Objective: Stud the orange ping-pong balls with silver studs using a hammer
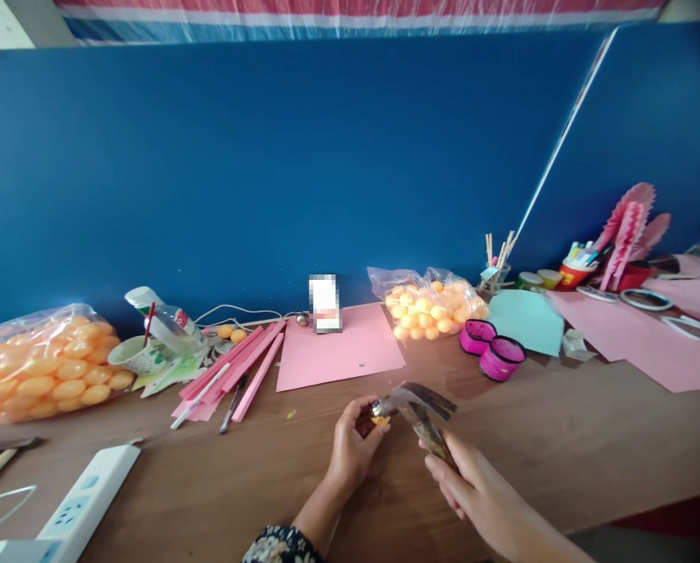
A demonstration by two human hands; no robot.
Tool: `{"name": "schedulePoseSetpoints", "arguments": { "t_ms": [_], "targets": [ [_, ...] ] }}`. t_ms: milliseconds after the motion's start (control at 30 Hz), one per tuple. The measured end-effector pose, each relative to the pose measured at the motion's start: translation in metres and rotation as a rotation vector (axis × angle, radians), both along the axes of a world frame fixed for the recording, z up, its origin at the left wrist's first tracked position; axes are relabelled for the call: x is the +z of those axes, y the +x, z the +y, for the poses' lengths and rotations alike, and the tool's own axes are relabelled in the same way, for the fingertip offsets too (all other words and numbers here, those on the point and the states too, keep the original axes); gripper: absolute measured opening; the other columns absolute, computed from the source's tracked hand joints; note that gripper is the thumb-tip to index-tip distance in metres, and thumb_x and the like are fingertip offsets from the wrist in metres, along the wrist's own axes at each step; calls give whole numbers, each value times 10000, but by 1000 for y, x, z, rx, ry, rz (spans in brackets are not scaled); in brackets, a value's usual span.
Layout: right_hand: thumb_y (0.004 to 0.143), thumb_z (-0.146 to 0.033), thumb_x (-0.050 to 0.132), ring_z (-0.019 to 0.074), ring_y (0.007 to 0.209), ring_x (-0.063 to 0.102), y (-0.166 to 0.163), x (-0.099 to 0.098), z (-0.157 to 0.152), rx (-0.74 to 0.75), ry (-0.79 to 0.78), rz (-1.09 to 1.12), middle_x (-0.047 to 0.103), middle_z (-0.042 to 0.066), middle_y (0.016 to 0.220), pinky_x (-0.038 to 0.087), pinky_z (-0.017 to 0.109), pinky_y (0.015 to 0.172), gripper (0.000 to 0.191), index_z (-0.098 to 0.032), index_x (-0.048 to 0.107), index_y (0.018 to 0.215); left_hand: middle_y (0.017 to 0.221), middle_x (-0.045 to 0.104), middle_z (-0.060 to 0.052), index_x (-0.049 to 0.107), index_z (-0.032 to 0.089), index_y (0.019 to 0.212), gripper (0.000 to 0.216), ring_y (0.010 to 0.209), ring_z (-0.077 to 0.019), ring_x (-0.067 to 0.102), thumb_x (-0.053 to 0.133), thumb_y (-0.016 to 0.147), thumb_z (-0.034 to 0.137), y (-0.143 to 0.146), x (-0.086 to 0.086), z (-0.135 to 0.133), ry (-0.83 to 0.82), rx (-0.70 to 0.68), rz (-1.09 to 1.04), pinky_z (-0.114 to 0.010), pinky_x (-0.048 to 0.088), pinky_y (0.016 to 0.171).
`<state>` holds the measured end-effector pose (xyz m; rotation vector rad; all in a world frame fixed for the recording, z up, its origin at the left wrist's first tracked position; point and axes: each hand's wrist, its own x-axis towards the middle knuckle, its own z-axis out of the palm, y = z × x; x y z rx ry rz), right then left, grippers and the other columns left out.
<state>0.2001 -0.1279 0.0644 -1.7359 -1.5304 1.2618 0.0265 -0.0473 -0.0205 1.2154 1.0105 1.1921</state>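
My right hand point(458, 473) is closed round the handle of a claw hammer point(425, 414). The hammer's claw points right and its striking end is at a small shiny metal ball point(378, 409). Whether the two touch, I cannot tell. My left hand point(354, 439) pinches the metal ball together with a yellow-orange piece point(379, 420) just below it, between thumb and fingers. Part of that piece is hidden by the fingers. Both hands are low over the brown wooden table point(279, 477).
Bags of orange balls stand at the left point(44, 375) and back centre point(425, 309). Pink paper strips point(249, 356), a pink sheet point(343, 352) and a phone-like object point(324, 305) lie between. Magenta rings point(502, 358) sit right, a power strip point(80, 493) and second hammer point(3, 461) left.
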Motion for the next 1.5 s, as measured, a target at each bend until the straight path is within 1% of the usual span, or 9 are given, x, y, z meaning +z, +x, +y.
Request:
{"name": "schedulePoseSetpoints", "arguments": {
  "t_ms": [100,300,533,667,867,1133,1267,1400,1500],
  "targets": [
    [860,-494,357,136,555,486,0,1,0,-35,22,44,465,-30,626,425,261,548,399,-183,460,1086,1014,621,-94,554,163,1024,381,939,-201,605,672,669,235,0,0,0,21,33,21,-334,493,834],
    [846,-469,391,132,551,481,-1,6,2,-12,-24,24,460,-35,606,412,249,535,379,-182,479,1078,1010,638,-101,564,157,1046,405,927,-212,613,678,661,209,0,-4,0,-11,-7,5,-357,483,854],
    [855,-471,379,126,533,466,-2,3,2,-14,-15,59,453,-42,592,416,241,521,389,-185,459,1108,1075,590,-84,596,202,1088,415,975,-214,575,648,677,189,-1,1,0,123,39,171,-336,485,840],
    [857,-470,378,127,533,476,0,1,4,-19,-4,69,459,-38,590,418,242,513,385,-181,479,1092,1079,598,-85,525,187,1151,479,955,-196,593,639,685,175,-1,1,0,55,11,81,-333,472,862],
    [840,-490,396,154,585,536,3,5,2,-34,28,-32,521,-11,630,447,260,577,414,-190,488,1109,992,637,-101,546,149,1039,360,901,-197,614,628,689,149,0,-4,0,55,18,87,-333,489,824],
    [837,-425,415,167,623,556,-5,10,0,19,53,-147,587,25,722,447,254,595,357,-210,506,1106,954,637,-70,616,182,969,336,910,-206,593,627,646,90,-1,-3,0,191,82,312,-367,467,850],
    [830,-416,432,160,571,528,-5,11,1,-18,54,-117,540,1,625,429,247,553,352,-205,502,1103,993,632,-78,588,179,1016,350,930,-209,595,639,671,147,-1,-3,0,129,67,209,-357,472,850],
    [852,-434,401,142,554,502,-2,5,4,3,7,-33,482,-23,598,425,239,529,329,-190,491,1054,1036,629,-93,511,175,1156,507,891,-202,619,663,673,196,1,-5,0,6,15,59,-337,497,814],
    [870,-474,357,125,544,479,0,0,5,-5,12,30,457,-32,611,425,237,522,347,-185,474,1022,1072,612,-105,527,172,1159,497,913,-209,611,664,685,235,0,-7,1,15,31,43,-328,495,812]
  ]
}}
